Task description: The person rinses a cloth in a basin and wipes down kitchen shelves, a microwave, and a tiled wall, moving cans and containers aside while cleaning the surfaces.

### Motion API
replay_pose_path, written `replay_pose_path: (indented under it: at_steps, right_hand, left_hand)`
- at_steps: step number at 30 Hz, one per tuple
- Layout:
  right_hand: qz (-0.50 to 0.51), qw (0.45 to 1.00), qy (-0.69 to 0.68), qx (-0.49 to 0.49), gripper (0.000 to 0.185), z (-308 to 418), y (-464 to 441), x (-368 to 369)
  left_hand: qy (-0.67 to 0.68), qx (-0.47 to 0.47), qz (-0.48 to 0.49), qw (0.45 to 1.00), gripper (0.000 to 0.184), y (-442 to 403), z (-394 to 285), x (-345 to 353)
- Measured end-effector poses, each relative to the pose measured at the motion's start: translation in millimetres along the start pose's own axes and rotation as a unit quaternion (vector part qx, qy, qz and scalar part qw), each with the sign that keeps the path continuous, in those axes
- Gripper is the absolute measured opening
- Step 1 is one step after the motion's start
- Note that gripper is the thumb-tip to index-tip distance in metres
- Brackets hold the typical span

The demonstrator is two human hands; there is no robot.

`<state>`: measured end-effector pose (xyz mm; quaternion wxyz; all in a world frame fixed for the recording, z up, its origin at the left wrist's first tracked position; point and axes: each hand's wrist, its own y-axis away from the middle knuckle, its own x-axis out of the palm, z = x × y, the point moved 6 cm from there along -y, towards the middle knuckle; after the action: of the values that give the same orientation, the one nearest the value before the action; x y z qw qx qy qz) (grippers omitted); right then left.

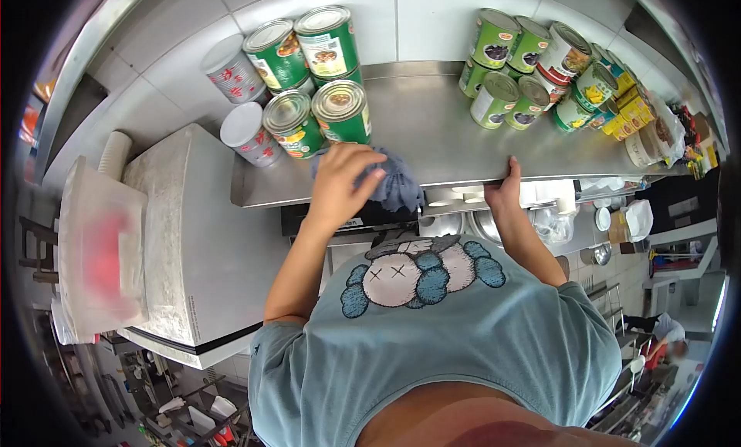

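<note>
My left hand point(343, 181) is on a crumpled blue-grey cloth point(397, 183) at the front of a metal shelf point(417, 131), its thumb apart from the fingers. Cloth shows on both sides of the hand. Just behind it stand green food cans, the closest being one can point(341, 111) and its neighbour point(293, 123). Farther right, my right hand point(505, 188) grips the shelf's front edge, thumb on top and the other fingers hidden below.
Grey tins with red writing point(251, 133) stand at the shelf's left end. Stacked green cans point(494, 100) and yellow boxes point(629, 121) fill the right. A white appliance point(216, 239) with a plastic bin point(104, 254) is at left. Bowls point(486, 225) sit below; another person point(665, 327) is far right.
</note>
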<state>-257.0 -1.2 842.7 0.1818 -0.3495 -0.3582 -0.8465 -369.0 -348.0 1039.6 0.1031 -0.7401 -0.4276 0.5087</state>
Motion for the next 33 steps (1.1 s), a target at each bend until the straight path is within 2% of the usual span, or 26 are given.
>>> replay_pose_path:
  at_steps: [1, 3, 4, 5, 7, 9, 10, 11, 12, 13, 15, 16, 17, 18, 20, 22, 23, 24, 25, 27, 28, 30, 31, 32, 33]
  right_hand:
    - [0.000, 1.000, 0.006, 0.005, 0.035, 0.6, 6.5, 0.2]
    - [0.006, 1.000, 0.006, 0.006, 0.036, -1.3, 8.8, 3.9]
    - [0.006, 1.000, 0.009, -0.005, 0.036, -2.0, 8.8, 3.0]
    - [0.007, 1.000, 0.011, -0.016, 0.037, -1.0, 8.0, 1.7]
    - [0.008, 1.000, -0.007, -0.020, 0.038, -1.3, 5.3, -1.1]
    - [-0.004, 1.000, -0.003, -0.021, 0.038, -3.4, 1.9, -4.9]
    - [0.005, 0.999, -0.022, -0.027, 0.039, -3.9, 0.6, -4.1]
    - [-0.005, 0.999, -0.034, -0.042, 0.039, -2.8, 0.9, -7.5]
    - [-0.015, 0.998, -0.032, -0.046, 0.040, -3.4, 2.1, -6.1]
    - [-0.024, 0.998, -0.029, -0.045, 0.042, -3.5, 1.8, -6.5]
    - [-0.023, 0.998, -0.044, -0.050, 0.044, -3.2, -2.0, -14.9]
    - [-0.012, 0.998, -0.046, -0.044, 0.044, -2.5, -0.3, -13.8]
    - [0.002, 0.998, -0.045, -0.038, 0.044, -2.1, 0.3, -11.1]
    - [0.005, 0.998, -0.047, -0.039, 0.044, -2.0, -0.7, -11.2]
    - [0.008, 0.998, -0.044, -0.033, 0.044, -2.3, -1.9, -11.4]
    - [0.017, 0.999, -0.030, -0.028, 0.043, -3.6, -9.4, -14.2]
    - [0.021, 0.999, -0.014, -0.022, 0.043, -5.1, -12.9, -17.2]
    - [0.008, 1.000, -0.004, -0.023, 0.045, -5.1, -13.4, -20.5]
    - [0.014, 1.000, -0.007, -0.021, 0.045, -4.3, -6.8, -15.7]
    - [0.020, 0.999, 0.007, -0.040, 0.045, 1.7, 5.1, -2.8]
    - [0.028, 0.998, -0.030, -0.050, 0.045, 3.5, 6.0, -1.3]
    - [0.006, 0.997, -0.032, -0.064, 0.045, -2.4, -1.0, -8.8]
    - [-0.014, 0.996, -0.032, -0.088, 0.046, -0.7, -2.8, -14.2]
    - [-0.020, 0.995, -0.033, -0.093, 0.048, 1.3, 2.7, -10.9]
    - [-0.019, 0.995, -0.038, -0.093, 0.048, 1.6, 6.5, -6.4]
  left_hand:
    - [-0.060, -0.001, 0.047, 0.997, 0.032, -0.1, -11.8, 14.0]
    - [-0.152, -0.072, 0.098, 0.981, 0.036, 10.6, 0.7, 42.9]
    - [-0.207, -0.045, 0.075, 0.974, 0.032, 11.4, 0.0, 48.7]
    - [-0.206, -0.038, 0.075, 0.975, 0.032, 13.0, 9.0, 58.0]
    - [-0.128, -0.055, 0.068, 0.988, 0.029, 9.0, 23.0, 67.7]
    - [-0.108, -0.043, 0.060, 0.991, 0.027, 1.8, 27.8, 77.9]
    - [0.039, -0.109, 0.045, 0.992, 0.028, -3.2, 38.9, 83.7]
    - [0.184, -0.176, 0.036, 0.966, 0.029, -6.2, 47.6, 91.8]
    - [0.221, -0.191, 0.009, 0.956, 0.031, -16.7, 36.6, 88.0]
    - [0.225, -0.180, 0.022, 0.957, 0.031, -26.0, 32.7, 95.7]
    - [0.216, -0.105, -0.046, 0.970, 0.031, -42.6, 22.3, 93.4]
    - [0.150, -0.016, -0.021, 0.988, 0.029, -53.7, 9.9, 95.3]
    - [0.150, -0.012, -0.021, 0.988, 0.029, -56.6, 2.4, 96.1]
    - [0.008, 0.026, 0.061, 0.998, 0.029, -56.5, -12.8, 106.5]
    - [-0.136, 0.061, 0.137, 0.979, 0.029, -58.9, -17.5, 127.1]
    - [-0.060, 0.010, 0.211, 0.975, 0.028, -75.4, 1.9, 154.9]
    - [-0.063, 0.014, 0.211, 0.975, 0.028, -86.8, 6.7, 156.9]
    - [0.078, -0.080, 0.212, 0.971, 0.028, -100.0, 16.1, 153.6]
    - [0.215, -0.173, 0.205, 0.939, 0.027, -115.5, 21.1, 145.2]
    - [0.128, -0.013, -0.002, 0.992, 0.024, -168.3, -8.9, 79.5]
    - [0.126, 0.012, -0.082, 0.989, 0.023, -194.4, -29.1, 43.0]
    - [0.041, 0.132, -0.260, 0.956, 0.023, -249.3, -46.2, -6.4]
    - [-0.063, 0.171, -0.344, 0.921, 0.025, -273.7, -60.5, -22.8]
    - [-0.086, 0.196, -0.399, 0.892, 0.041, -300.8, -57.5, -21.1]
    - [-0.087, 0.200, -0.398, 0.891, 0.041, -329.6, -46.4, -14.2]
